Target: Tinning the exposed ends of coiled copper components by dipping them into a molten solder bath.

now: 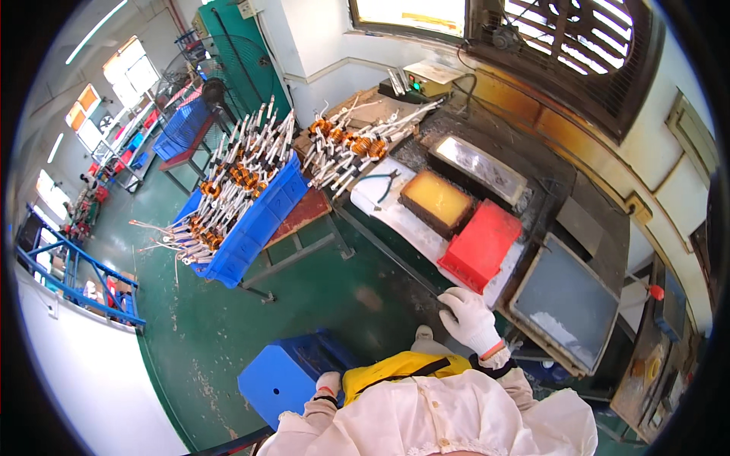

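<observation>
My left hand (328, 382), in a white glove with a red cuff, is at the right edge of a blue plastic stool (275, 384). It looks closed on that edge, though its fingers are mostly hidden. Also gloved, my right hand (469, 320) hovers by the front edge of the workbench with fingers curved and apart, holding nothing. Just beyond it, a red plastic bin (482, 245) lies next to a rectangular block pan with a yellowish surface (436, 199). Pliers with teal handles (386, 187) rest to the left on white sheeting.
A blue crate (255, 224) full of copper-wound coils with white leads stands on a low metal-legged table (304, 216). More coils (357, 144) are piled beyond it. A long silvery trough (480, 166) and a grey-topped tray (566, 300) occupy the bench. A large fan (217, 91) stands behind.
</observation>
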Action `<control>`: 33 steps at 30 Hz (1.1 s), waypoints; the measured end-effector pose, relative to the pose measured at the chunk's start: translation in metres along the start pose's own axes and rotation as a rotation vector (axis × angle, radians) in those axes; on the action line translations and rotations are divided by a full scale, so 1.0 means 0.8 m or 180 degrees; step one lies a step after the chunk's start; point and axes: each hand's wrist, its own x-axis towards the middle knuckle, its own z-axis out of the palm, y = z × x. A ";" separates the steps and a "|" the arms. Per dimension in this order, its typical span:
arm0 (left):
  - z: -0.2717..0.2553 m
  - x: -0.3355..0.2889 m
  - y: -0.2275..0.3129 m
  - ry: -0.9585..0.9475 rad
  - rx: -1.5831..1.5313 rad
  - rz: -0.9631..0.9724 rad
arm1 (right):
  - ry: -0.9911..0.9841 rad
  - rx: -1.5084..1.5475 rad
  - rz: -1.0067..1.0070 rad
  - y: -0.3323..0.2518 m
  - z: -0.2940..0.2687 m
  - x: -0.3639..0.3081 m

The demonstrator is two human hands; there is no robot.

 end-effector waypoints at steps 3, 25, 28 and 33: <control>-0.033 0.018 0.044 0.0099 -0.0216 0.0682 | 0.0106 -0.0089 0.0123 0.040 -0.007 0.024; -0.291 0.209 0.153 0.0480 -0.4260 -0.0732 | 0.0182 0.0196 0.0850 0.129 0.007 0.097; -0.338 0.253 0.164 0.0315 -0.4363 -0.0406 | 0.0234 -0.0002 0.0917 0.123 0.011 0.107; -0.444 0.342 0.180 0.0726 -0.3282 0.0821 | 0.0449 -0.0375 0.1361 0.093 0.030 0.134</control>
